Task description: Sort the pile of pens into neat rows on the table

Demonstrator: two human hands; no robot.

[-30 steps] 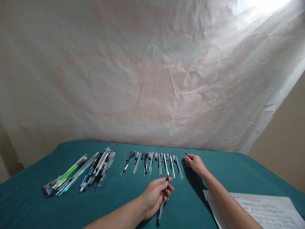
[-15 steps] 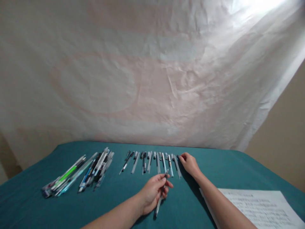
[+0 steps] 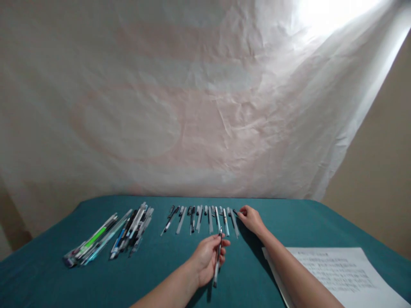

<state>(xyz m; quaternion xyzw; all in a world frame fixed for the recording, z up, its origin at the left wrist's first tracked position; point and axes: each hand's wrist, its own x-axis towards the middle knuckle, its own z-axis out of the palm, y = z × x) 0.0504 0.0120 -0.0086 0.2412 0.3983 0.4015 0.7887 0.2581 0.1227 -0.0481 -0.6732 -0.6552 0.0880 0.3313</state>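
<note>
My left hand [image 3: 210,259], palm up, has its thumb and fingers closed on an uncapped pen [image 3: 217,267]. The pen's tip points away from me and its clear barrel slants toward me. Farther off, my right hand [image 3: 251,219] rests at the right end of a row of pens, its fingers pinched on a small black pen cap [image 3: 235,212] at the table. Beside the cap lies a clear pen [image 3: 234,224]. The row holds several more pens, among them a white pen [image 3: 226,223] and a black-and-clear pen [image 3: 170,220], with loose caps by their far ends.
Left on the green cloth [image 3: 154,273] lie a bundle of pens [image 3: 135,229] and a pile with a bright green pen [image 3: 94,237]. A printed sheet of paper [image 3: 337,273] lies at the right, partly under my right forearm. A pale sheet [image 3: 192,128] hangs behind.
The camera view has shifted slightly. The pen in my left hand has turned a little more upright. My right hand remains by the row's right end with the cap.
</note>
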